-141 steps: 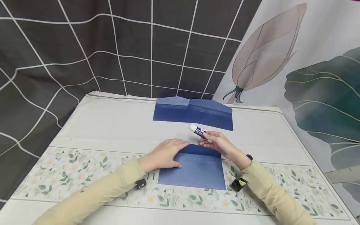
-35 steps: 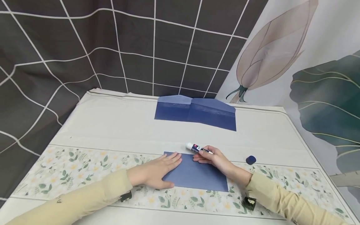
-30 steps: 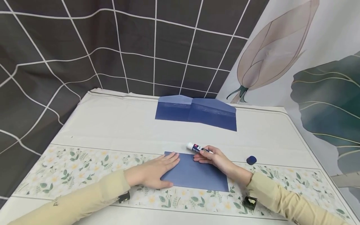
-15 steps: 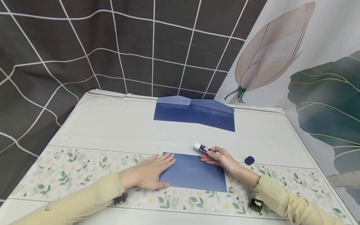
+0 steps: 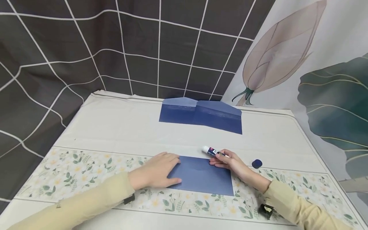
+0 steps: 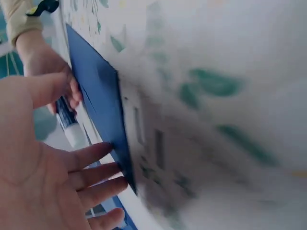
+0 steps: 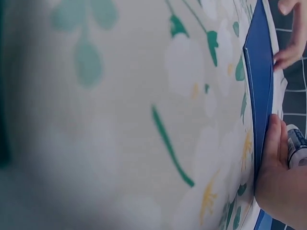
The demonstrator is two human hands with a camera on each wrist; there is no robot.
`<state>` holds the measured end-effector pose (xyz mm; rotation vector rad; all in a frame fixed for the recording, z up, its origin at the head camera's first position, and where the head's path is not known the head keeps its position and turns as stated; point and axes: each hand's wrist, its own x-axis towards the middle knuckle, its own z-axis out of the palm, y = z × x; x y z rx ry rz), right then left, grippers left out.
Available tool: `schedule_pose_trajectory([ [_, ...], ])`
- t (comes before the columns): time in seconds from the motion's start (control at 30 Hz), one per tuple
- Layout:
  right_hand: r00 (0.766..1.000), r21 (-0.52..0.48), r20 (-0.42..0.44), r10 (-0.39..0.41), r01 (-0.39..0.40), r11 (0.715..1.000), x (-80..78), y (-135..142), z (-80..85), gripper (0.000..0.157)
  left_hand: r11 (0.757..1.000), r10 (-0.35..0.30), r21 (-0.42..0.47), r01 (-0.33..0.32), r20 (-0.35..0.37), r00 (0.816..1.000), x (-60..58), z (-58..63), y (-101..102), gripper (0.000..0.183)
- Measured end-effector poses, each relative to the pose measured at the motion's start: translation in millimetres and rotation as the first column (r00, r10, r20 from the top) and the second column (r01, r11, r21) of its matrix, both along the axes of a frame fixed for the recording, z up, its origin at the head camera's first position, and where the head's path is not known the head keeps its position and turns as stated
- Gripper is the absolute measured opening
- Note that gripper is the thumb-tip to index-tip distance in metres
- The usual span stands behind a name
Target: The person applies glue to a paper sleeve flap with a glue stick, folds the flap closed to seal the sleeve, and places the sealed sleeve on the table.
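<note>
A blue envelope [image 5: 204,177] lies on the floral strip of the tablecloth, its flap folded down into a flat rectangle. At its left end is my left hand [image 5: 158,169]; the fingertips [image 6: 122,182] reach the envelope's edge and the thumb lies over its front part. My right hand [image 5: 233,164] holds a glue stick [image 5: 212,151] between thumb and fingers, its white end pointing up and left. The lower fingers of that hand rest on the envelope's top right edge. The right wrist view shows the glue stick [image 7: 298,146] only partly, behind the hand.
Farther back lie two more blue envelopes [image 5: 178,113] [image 5: 218,119], side by side and overlapping, flaps raised. A dark blue cap [image 5: 257,164] sits right of my right hand. Behind the table [image 5: 115,124] hang a dark grid curtain [image 5: 138,48] and a floral one [image 5: 287,80].
The front envelope's flap, raised in the oldest frame, is now folded down. My right hand has slid right along the top edge with the glue stick. My left hand's fingers have drawn closer together.
</note>
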<state>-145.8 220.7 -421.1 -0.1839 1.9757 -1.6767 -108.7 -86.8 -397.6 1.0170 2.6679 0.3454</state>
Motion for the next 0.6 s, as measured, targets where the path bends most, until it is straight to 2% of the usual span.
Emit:
schedule_pose_trajectory([
  [0.1, 1.0, -0.006, 0.005, 0.001, -0.001, 1.0, 0.2, 2, 0.3, 0.029, 0.993, -0.094, -0.067, 0.094, 0.001, 0.996, -8.5, -1.0, 20, 0.073],
  [0.2, 1.0, -0.016, 0.015, 0.014, -0.013, 1.0, -1.1, 2, -0.2, 0.031, 0.973, -0.198, -0.118, 0.2, 0.035, 0.98, -15.6, -4.4, 37, 0.077],
  [0.27, 1.0, -0.015, 0.018, 0.019, -0.019, 1.0, -0.9, 1, -0.1, 0.033, 0.961, -0.239, -0.13, 0.245, 0.06, 0.969, -17.7, -6.0, 46, 0.078],
  [0.37, 0.999, -0.015, 0.006, 0.034, -0.034, 0.999, 0.4, 2, 0.3, 0.036, 0.951, -0.266, -0.145, 0.274, 0.071, 0.961, -17.4, -8.9, 54, 0.08],
  [0.6, 0.999, -0.012, -0.007, 0.036, -0.036, 0.999, 2.9, 5, -1.2, 0.037, 0.943, -0.286, -0.164, 0.29, 0.051, 0.957, -17.0, -10.7, 58, 0.084],
])
